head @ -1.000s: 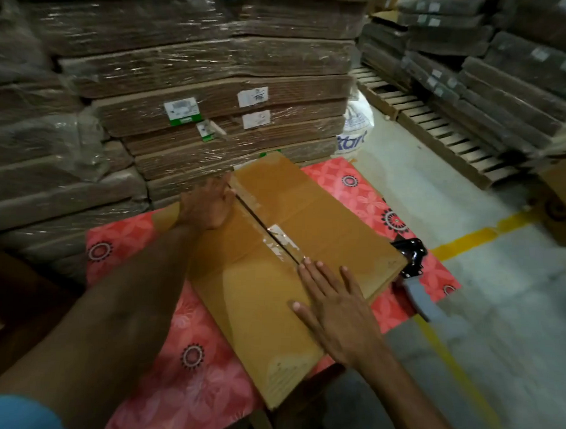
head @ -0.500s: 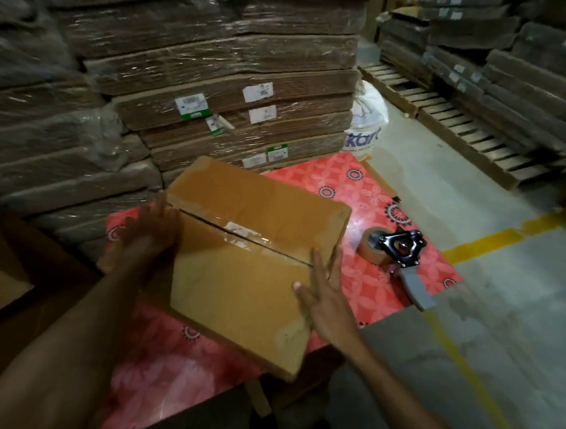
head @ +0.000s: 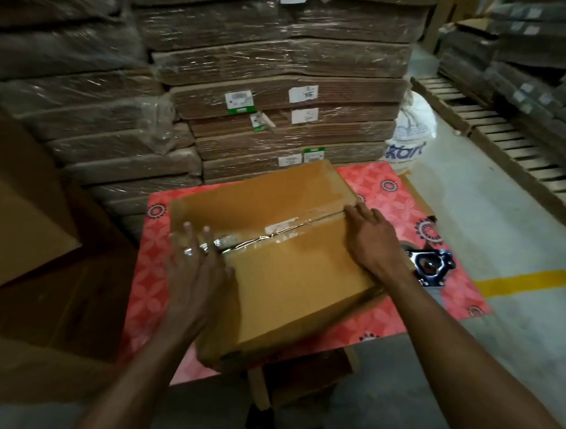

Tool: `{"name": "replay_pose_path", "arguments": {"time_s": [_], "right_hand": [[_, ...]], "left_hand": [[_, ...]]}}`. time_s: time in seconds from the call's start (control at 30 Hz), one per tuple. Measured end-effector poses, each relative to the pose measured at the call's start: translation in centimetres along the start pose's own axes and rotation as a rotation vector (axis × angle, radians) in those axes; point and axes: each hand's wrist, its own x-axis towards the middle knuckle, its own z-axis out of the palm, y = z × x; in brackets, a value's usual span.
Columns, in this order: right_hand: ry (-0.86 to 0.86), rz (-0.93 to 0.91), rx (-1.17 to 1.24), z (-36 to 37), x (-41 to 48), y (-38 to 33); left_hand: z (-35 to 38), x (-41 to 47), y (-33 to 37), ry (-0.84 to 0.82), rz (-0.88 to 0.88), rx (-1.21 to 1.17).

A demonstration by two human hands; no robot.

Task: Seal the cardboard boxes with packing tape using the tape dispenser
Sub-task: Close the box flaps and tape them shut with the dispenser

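A brown cardboard box [head: 292,279] lies on a small table with a red patterned cloth [head: 388,192]. Clear tape runs along the seam between the box's top flaps. My left hand [head: 196,269] presses flat on the box's left end, fingers spread over the taped seam. My right hand [head: 374,240] rests flat at the right end of the seam. The black tape dispenser [head: 429,267] lies on the cloth just right of the box, partly hidden by my right wrist. Neither hand holds it.
Tall stacks of shrink-wrapped flat cardboard [head: 279,86] stand right behind the table. Brown boxes [head: 24,224] sit at the left. A white printed sack [head: 409,138], wooden pallets [head: 490,125] and a yellow floor line [head: 526,280] lie to the right on grey floor.
The box has been turned on the table so its seam now runs left to right. My left hand moved onto the left end of the seam, my right hand to its right end.
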Motion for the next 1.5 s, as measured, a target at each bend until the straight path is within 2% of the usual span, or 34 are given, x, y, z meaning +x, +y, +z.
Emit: {"name": "replay_pose_path", "arguments": {"time_s": [0.07, 0.13, 0.17, 0.23, 0.33, 0.4, 0.43, 0.47, 0.53, 0.57, 0.6, 0.67, 0.8, 0.87, 1.03, 1.13, 1.17, 1.23, 1.3, 1.37, 1.4, 1.43, 1.5], "right_hand": [[0.030, 0.015, 0.001, 0.0, -1.4, -0.2], [0.057, -0.003, 0.017, -0.2, -2.3, 0.3], [0.072, -0.022, 0.070, -0.4, -2.6, 0.9], [0.163, 0.011, 0.331, -0.8, -3.4, 2.6], [0.455, 0.409, 0.823, -0.6, -3.7, 6.8], [0.587, 0.684, 0.956, 0.2, -4.0, 10.0], [0.523, 0.779, 0.879, 1.4, -4.3, 11.8], [0.382, 0.830, 0.759, 3.1, -4.6, 13.7], [0.002, 0.842, 0.518, 7.0, -5.5, 16.3], [-0.122, 0.823, 0.443, 9.2, -5.8, 17.4], [-0.155, 0.808, 0.394, 11.0, -6.1, 18.2], [-0.109, 0.839, 0.393, 12.4, -6.2, 18.3], [-0.098, 0.870, 0.420, 10.1, -5.4, 16.8], [-0.080, 0.877, 0.509, 8.3, -5.0, 16.4], [0.064, 0.917, 1.078, 2.2, -3.5, 14.3], [0.020, 0.798, 1.407, -3.6, -2.3, 11.7], [-0.013, 0.737, 1.495, -5.6, -2.2, 10.5], [-0.082, 0.606, 1.600, -9.0, -2.6, 7.6], [-0.140, 0.496, 1.608, -11.1, -3.3, 4.8], [-0.190, 0.418, 1.594, -12.0, -4.1, 2.1], [-0.204, 0.388, 1.586, -12.0, -4.5, 1.0], [-0.209, 0.362, 1.574, -11.9, -4.8, 0.0], [-0.195, 0.329, 1.550, -11.3, -5.3, -1.3]], "left_hand": [[-0.2, 1.8, 3.5, -0.089, 0.217, -0.055], [-0.6, 3.7, 8.2, -0.094, 0.495, -0.091], [-0.7, 4.5, 10.4, -0.091, 0.603, -0.103], [-0.2, 6.2, 14.2, -0.111, 0.712, -0.120], [1.6, 7.5, 17.1, -0.176, 0.729, -0.138], [2.5, 7.7, 17.5, -0.161, 0.712, -0.159], [2.8, 7.6, 17.4, -0.140, 0.704, -0.163], [3.0, 7.5, 17.4, -0.129, 0.699, -0.159], [3.3, 7.6, 17.3, -0.120, 0.688, -0.161], [3.3, 7.6, 17.3, -0.117, 0.683, -0.164], [3.3, 7.7, 17.5, -0.114, 0.678, -0.163], [3.5, 7.7, 17.5, -0.100, 0.675, -0.166], [3.4, 7.4, 17.5, -0.102, 0.678, -0.179], [3.2, 7.3, 17.6, -0.105, 0.677, -0.178], [2.3, 5.8, 18.5, -0.105, 0.656, -0.183], [1.0, 6.4, 19.7, -0.119, 0.654, -0.397], [0.3, 6.9, 20.4, -0.174, 0.599, -0.596], [-1.9, 8.5, 21.9, -0.419, 0.268, -1.242], [-4.0, 10.5, 22.4, -0.819, -0.104, -1.754], [-5.8, 12.1, 21.8, -1.202, -0.233, -1.878], [-6.6, 12.5, 21.1, -1.301, -0.241, -1.887], [-7.2, 12.8, 20.4, -1.341, -0.243, -1.901], [-7.2, 13.6, 19.1, -1.303, -0.266, -1.950]]}}
